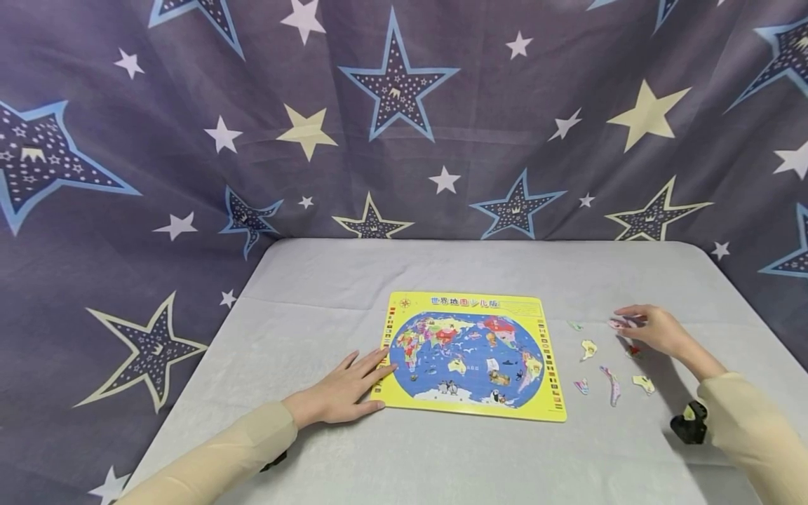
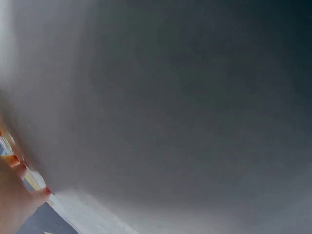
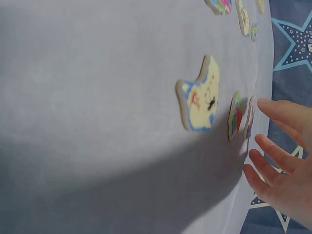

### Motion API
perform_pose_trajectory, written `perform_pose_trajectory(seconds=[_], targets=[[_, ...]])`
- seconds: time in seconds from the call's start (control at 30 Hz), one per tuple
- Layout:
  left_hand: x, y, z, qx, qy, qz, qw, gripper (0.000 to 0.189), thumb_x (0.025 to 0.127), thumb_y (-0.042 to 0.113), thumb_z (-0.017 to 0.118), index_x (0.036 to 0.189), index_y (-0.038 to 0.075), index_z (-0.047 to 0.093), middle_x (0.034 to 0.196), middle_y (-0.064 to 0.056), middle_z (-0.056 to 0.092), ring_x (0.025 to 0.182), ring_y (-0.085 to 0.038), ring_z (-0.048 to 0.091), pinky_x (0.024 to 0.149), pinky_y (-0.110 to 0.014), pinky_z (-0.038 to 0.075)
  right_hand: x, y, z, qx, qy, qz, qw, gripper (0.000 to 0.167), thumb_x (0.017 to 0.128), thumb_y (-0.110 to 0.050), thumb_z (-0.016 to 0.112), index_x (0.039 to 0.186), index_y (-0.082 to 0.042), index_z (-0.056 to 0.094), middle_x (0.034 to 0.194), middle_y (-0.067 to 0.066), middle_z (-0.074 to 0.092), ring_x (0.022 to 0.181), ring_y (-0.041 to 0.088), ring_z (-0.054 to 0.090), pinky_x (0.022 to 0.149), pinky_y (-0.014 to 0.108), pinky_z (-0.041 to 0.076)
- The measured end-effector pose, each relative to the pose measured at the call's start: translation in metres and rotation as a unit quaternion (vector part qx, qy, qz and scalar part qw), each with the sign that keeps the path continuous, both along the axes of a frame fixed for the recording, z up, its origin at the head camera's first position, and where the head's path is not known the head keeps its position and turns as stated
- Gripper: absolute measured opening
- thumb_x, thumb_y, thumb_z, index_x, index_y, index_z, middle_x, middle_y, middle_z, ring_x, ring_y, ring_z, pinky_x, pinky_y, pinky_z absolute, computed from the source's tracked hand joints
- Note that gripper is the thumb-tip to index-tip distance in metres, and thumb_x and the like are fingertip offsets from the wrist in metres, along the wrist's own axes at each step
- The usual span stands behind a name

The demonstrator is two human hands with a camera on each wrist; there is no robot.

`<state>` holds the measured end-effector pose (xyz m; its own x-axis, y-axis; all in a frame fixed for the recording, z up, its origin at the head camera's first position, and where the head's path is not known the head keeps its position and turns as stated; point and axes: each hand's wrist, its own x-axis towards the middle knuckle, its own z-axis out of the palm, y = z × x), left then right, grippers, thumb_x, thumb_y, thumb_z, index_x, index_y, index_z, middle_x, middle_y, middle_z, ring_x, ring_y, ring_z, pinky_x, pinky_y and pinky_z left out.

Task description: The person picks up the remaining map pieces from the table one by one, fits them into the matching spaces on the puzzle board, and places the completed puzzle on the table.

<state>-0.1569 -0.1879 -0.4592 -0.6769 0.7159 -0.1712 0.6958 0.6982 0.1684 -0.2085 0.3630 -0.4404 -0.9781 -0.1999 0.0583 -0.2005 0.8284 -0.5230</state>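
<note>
A yellow-bordered world map puzzle board (image 1: pixel 467 414) lies flat on the table. My left hand (image 1: pixel 341 389) rests at its left edge, fingers spread over the border; the left wrist view catches only part of this hand (image 2: pixel 17 200). To the right of the board, my right hand (image 1: pixel 659 333) reaches over a pink puzzle piece (image 1: pixel 615 324). In the right wrist view the thumb and fingers of that hand (image 3: pixel 287 161) are apart, with the piece (image 3: pixel 250 117) just beyond them. Contact cannot be told. A red-and-green piece (image 3: pixel 235 117) lies close by.
Several other loose pieces lie right of the board, among them a long pink piece (image 1: pixel 611 387), a cream piece (image 1: pixel 644 384), a yellow piece (image 1: pixel 588 349) and a small green piece (image 1: pixel 575 325). A star-patterned curtain (image 1: pixel 442 154) stands behind the grey-covered table (image 1: pixel 480 463).
</note>
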Motion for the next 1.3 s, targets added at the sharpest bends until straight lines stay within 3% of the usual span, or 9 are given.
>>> perform_pose_trajectory(seconds=[0.13,0.33,0.57,0.7,0.83,1.3], targets=[[-0.001,-0.001,-0.002,0.001,0.003,0.000,1.0000,0.066,0.089,0.057,0.029,0.143,0.022,0.018,0.149,-0.004,0.006,0.135,-0.018,0.008,0.105,-0.048,0.010,-0.001,0.002,-0.002,0.001,0.004,-0.003,1.0000,0.034,0.076,-0.008,0.067,0.102,0.012,0.059,0.100,0.033,0.056,0.085,0.042,0.055,0.066,0.040,0.046],[-0.001,-0.001,-0.003,-0.005,0.002,0.002,1.0000,0.066,0.089,0.059,0.027,0.143,0.023,0.017,0.149,-0.003,0.004,0.135,-0.017,0.007,0.106,-0.047,0.009,-0.005,0.008,-0.005,0.002,0.011,-0.004,0.9999,0.033,0.074,-0.008,0.068,0.099,0.011,0.061,0.088,0.025,0.062,0.074,0.021,0.056,0.059,0.025,0.043],[-0.001,-0.001,-0.003,0.002,0.007,0.000,1.0000,0.065,0.089,0.057,0.029,0.143,0.022,0.018,0.149,-0.004,0.006,0.135,-0.019,0.009,0.106,-0.048,0.010,-0.008,0.012,-0.007,0.003,-0.006,0.002,1.0000,0.036,0.074,-0.010,0.069,0.101,0.012,0.060,0.087,0.022,0.062,0.069,0.011,0.049,0.056,0.023,0.039],[0.000,-0.001,-0.002,0.005,0.005,0.000,1.0000,0.065,0.089,0.056,0.031,0.143,0.021,0.018,0.149,-0.005,0.006,0.135,-0.019,0.009,0.105,-0.048,0.010,-0.009,0.013,-0.009,-0.003,-0.004,0.005,1.0000,0.036,0.073,-0.009,0.069,0.101,0.012,0.060,0.078,0.014,0.060,0.061,0.004,0.041,0.053,0.023,0.035],[0.000,-0.001,-0.002,0.007,0.005,-0.001,1.0000,0.065,0.089,0.056,0.032,0.143,0.021,0.019,0.149,-0.005,0.007,0.135,-0.019,0.010,0.105,-0.049,0.010,-0.010,0.014,-0.011,-0.006,0.008,0.006,0.9999,0.032,0.073,-0.008,0.069,0.097,0.013,0.062,0.072,0.006,0.054,0.060,0.001,0.037,0.052,0.023,0.033],[0.000,0.000,-0.004,0.003,0.013,-0.003,0.9999,0.066,0.089,0.057,0.030,0.143,0.021,0.018,0.149,-0.005,0.007,0.135,-0.019,0.010,0.105,-0.049,0.011,-0.009,0.012,-0.010,-0.014,0.007,-0.004,0.9999,0.026,0.075,-0.007,0.068,0.092,0.011,0.064,0.063,0.002,0.049,0.054,0.004,0.037,0.049,0.023,0.032]])
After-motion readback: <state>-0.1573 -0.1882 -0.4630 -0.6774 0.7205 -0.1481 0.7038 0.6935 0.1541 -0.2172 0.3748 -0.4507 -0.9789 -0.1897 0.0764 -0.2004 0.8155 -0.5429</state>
